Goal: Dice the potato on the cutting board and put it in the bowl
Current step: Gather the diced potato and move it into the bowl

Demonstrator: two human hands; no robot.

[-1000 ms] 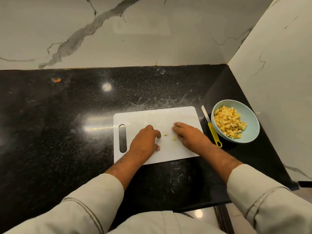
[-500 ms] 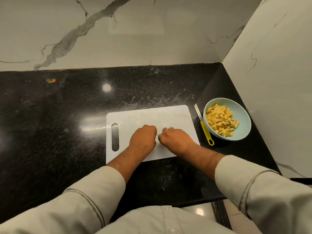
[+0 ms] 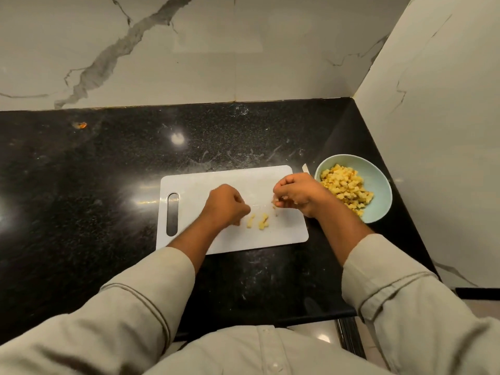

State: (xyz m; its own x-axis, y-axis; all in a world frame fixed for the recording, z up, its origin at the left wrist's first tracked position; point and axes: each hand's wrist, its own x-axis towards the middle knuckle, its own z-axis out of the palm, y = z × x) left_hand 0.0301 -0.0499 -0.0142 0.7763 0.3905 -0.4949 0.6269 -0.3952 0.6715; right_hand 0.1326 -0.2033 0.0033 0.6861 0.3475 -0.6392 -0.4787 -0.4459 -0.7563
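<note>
Right hand point(image 3: 296, 197) pinches potato dice; left hand point(image 3: 226, 205) curled beside 2 clumps point(image 3: 258, 221), frame centre: light, slick, crumbly, so scoop underneath.

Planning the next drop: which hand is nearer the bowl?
Right. The right hand hovers just beside the bowl, at the board's right edge; the left hand is farther off at mid-board.

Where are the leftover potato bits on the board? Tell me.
In the head view, the potato bits lie near the middle of the cutting board, just right of the left hand.
</note>
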